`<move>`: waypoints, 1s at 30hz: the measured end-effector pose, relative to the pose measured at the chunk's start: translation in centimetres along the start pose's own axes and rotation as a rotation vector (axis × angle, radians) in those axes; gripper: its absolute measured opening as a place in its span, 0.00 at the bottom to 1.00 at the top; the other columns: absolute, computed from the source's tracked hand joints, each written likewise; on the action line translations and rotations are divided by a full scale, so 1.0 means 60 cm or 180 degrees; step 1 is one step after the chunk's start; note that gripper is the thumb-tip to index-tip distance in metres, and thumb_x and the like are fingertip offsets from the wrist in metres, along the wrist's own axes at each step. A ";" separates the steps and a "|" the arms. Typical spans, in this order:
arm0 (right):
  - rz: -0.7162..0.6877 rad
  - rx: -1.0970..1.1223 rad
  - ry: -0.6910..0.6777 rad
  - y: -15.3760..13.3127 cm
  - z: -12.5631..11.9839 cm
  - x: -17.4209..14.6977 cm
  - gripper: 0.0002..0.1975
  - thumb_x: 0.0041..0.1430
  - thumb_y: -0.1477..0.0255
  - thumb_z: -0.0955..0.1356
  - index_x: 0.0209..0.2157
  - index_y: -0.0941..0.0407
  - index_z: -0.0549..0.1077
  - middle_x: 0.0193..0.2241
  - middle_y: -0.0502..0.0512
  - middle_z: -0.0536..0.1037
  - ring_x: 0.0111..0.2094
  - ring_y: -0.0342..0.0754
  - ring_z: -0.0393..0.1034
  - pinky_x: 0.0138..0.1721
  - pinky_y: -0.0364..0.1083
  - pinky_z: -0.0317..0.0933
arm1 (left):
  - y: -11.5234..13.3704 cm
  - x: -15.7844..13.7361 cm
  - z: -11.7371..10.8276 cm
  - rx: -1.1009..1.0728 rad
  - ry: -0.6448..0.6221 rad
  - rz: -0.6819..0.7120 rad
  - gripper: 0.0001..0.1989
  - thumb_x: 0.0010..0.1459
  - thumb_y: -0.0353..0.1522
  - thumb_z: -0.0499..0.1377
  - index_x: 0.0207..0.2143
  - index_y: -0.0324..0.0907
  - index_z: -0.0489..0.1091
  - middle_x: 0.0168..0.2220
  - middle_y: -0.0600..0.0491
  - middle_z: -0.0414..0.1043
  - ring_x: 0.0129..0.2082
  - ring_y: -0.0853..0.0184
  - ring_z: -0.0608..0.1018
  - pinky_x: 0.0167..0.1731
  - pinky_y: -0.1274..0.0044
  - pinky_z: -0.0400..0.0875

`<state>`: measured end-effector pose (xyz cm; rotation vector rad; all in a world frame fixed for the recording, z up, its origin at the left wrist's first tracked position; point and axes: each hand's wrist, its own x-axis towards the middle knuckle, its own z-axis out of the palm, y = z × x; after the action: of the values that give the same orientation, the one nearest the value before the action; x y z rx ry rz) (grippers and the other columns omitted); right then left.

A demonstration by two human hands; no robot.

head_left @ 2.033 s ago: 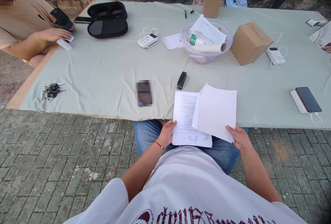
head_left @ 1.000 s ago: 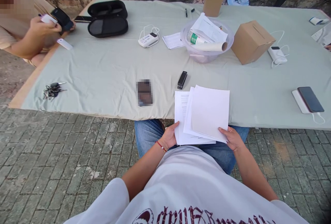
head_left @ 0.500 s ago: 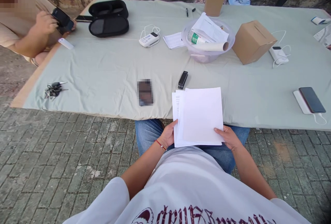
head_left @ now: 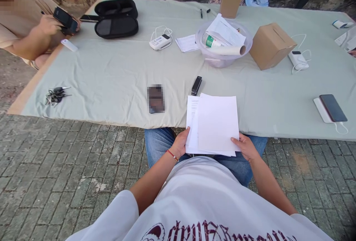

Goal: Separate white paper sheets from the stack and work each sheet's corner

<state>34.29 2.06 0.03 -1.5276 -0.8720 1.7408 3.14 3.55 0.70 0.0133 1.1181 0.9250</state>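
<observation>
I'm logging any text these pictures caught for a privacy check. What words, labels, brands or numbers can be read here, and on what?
Nothing can be quoted with certainty.
White shirt: dark red ornate lettering, cut off by the frame edge, unreadable.
Papers held by left hand and right hand: faint printed lines on the back sheet, too small.
Bottle in the clear bowl: green label, too small.
White device: label too small.

White paper sheets [head_left: 215, 124], loosely stacked, tilted over table edge.
</observation>
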 end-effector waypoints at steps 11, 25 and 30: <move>-0.0180 -0.0102 0.0409 0.006 0.001 0.003 0.23 0.55 0.56 0.72 0.50 0.50 0.75 0.50 0.53 0.80 0.51 0.59 0.74 0.55 0.58 0.67 | -0.002 -0.004 -0.004 0.0364 -0.0121 0.0274 0.20 0.44 0.37 0.72 0.37 0.34 0.76 0.33 0.44 0.81 0.33 0.58 0.82 0.39 0.68 0.78; 0.0000 0.0261 0.0223 0.008 0.021 0.011 0.22 0.56 0.57 0.72 0.52 0.47 0.74 0.54 0.51 0.77 0.57 0.55 0.70 0.60 0.56 0.63 | -0.002 -0.009 0.006 0.0174 -0.0436 0.0196 0.23 0.55 0.41 0.65 0.49 0.37 0.74 0.47 0.43 0.79 0.51 0.55 0.78 0.58 0.65 0.67; 0.0084 0.0418 -0.0220 0.000 0.051 0.013 0.26 0.50 0.61 0.76 0.51 0.50 0.74 0.52 0.55 0.78 0.53 0.57 0.73 0.57 0.57 0.65 | -0.007 -0.012 0.009 0.0485 -0.0579 0.0125 0.22 0.55 0.39 0.66 0.50 0.38 0.74 0.50 0.43 0.78 0.52 0.55 0.78 0.58 0.65 0.67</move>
<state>31.20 2.50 -0.09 -1.4068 -0.7585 1.8417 3.74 3.05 1.33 0.2406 1.0191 0.8537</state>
